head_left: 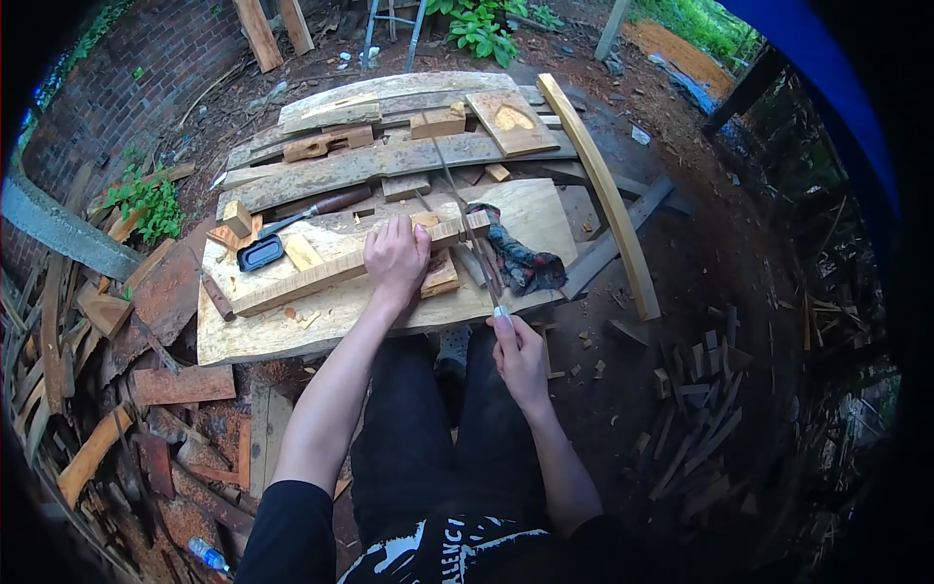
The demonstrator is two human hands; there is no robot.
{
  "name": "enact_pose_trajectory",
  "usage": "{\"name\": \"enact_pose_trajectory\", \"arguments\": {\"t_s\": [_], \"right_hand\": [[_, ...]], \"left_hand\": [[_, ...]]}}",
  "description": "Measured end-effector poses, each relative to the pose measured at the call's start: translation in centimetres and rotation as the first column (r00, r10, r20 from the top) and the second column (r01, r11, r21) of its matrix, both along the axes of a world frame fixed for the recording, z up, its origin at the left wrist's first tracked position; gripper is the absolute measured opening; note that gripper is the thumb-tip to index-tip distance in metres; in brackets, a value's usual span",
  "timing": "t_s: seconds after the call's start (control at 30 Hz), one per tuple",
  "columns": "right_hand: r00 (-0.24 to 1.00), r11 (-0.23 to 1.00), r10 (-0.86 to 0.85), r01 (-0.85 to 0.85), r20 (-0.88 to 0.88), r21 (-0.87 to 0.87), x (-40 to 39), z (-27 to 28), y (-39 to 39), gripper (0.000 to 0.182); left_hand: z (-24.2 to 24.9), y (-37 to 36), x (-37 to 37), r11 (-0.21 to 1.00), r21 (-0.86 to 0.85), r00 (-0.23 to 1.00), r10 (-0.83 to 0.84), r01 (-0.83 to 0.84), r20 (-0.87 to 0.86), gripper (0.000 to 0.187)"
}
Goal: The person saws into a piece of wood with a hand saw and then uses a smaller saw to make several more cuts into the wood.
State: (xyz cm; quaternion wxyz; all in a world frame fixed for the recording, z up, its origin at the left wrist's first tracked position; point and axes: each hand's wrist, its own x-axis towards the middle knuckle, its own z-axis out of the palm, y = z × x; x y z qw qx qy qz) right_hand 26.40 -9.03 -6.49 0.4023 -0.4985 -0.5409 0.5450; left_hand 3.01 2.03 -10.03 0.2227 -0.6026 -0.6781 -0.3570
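My left hand (397, 255) presses down on a long squared wooden bar (321, 280) that lies across a broad pale plank (263, 336). In my right hand (520, 358) is the light-coloured handle of a handsaw (484, 268), its long narrow blade seen almost edge-on. The blade crosses the bar near its right end and points away from me. A crumpled plaid cloth (525, 258) lies just right of the blade. Under the bar, beside my left hand, sits a short wood block (440, 276).
Behind the bar are a dark-handled chisel (336, 200), a small black case (261, 253) and a board with a heart-shaped hollow (511, 122). A long yellowish beam (598, 190) leans at the right. Scrap wood (705, 409) litters the ground; a brick wall (146, 92) stands behind left.
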Motion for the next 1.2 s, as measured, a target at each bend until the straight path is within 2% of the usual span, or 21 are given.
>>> {"name": "enact_pose_trajectory", "arguments": {"t_s": [0.13, 0.2, 0.3, 0.43, 0.53, 0.6, 0.67, 0.77, 0.83, 1.07, 1.2], "right_hand": [[0.998, 0.999, -0.018, 0.020, -0.064, 0.028, -0.2, 0.5, -0.4, 0.045], [0.999, 0.999, -0.017, 0.019, 0.040, -0.041, -0.1, 0.3, 0.1, 0.044], [0.999, 0.999, -0.018, 0.017, 0.034, 0.027, -0.1, 0.7, -0.3, 0.045], [0.999, 0.999, -0.028, 0.029, -0.037, 0.023, -0.4, 0.7, -0.3, 0.046], [0.999, 0.998, -0.015, 0.016, 0.032, -0.054, -0.3, 0.9, 0.2, 0.046], [1.000, 0.999, -0.024, 0.025, -0.018, 0.044, -0.4, 0.7, -0.2, 0.047], [0.999, 0.998, -0.019, 0.021, -0.033, 0.058, -0.4, 0.6, -0.5, 0.047], [0.999, 0.999, -0.013, 0.015, -0.052, 0.049, -0.7, 0.3, -0.1, 0.047], [0.999, 0.999, -0.014, 0.015, -0.047, 0.032, -0.6, 0.0, 0.1, 0.047], [1.000, 1.000, 0.016, -0.016, -0.006, -0.002, -0.4, -1.7, 0.0, 0.046], [1.000, 1.000, 0.001, -0.001, 0.007, 0.013, -0.5, -2.5, -0.2, 0.045]], "left_hand": [[0.0, 0.0, 0.1, 1.000, 0.007, 1.000, -0.005, 0.005, 0.002, 0.021], [0.0, 0.0, 0.0, 1.000, 0.005, 1.000, -0.005, 0.005, -0.001, 0.021], [0.1, 0.0, 0.0, 1.000, 0.004, 1.000, -0.008, 0.008, -0.004, 0.021], [0.2, 0.0, 0.1, 1.000, -0.004, 1.000, -0.011, 0.011, 0.004, 0.021], [0.2, 0.0, 0.0, 1.000, -0.007, 1.000, -0.012, 0.012, -0.001, 0.021], [0.2, 0.1, -0.1, 1.000, -0.007, 1.000, -0.014, 0.014, 0.002, 0.020], [0.3, 0.5, -0.2, 1.000, -0.007, 1.000, -0.015, 0.015, 0.005, 0.019], [1.2, 1.4, -0.7, 0.998, -0.058, 0.999, -0.023, 0.026, 0.050, 0.024], [1.8, 2.6, -1.2, 0.934, -0.357, 0.986, 0.087, -0.031, 0.143, 0.032], [2.1, 4.3, -2.5, 0.883, -0.467, 0.973, 0.065, 0.049, 0.224, 0.044], [2.7, 4.6, -2.3, 0.861, -0.508, 0.954, 0.138, 0.016, 0.265, 0.048]]}}
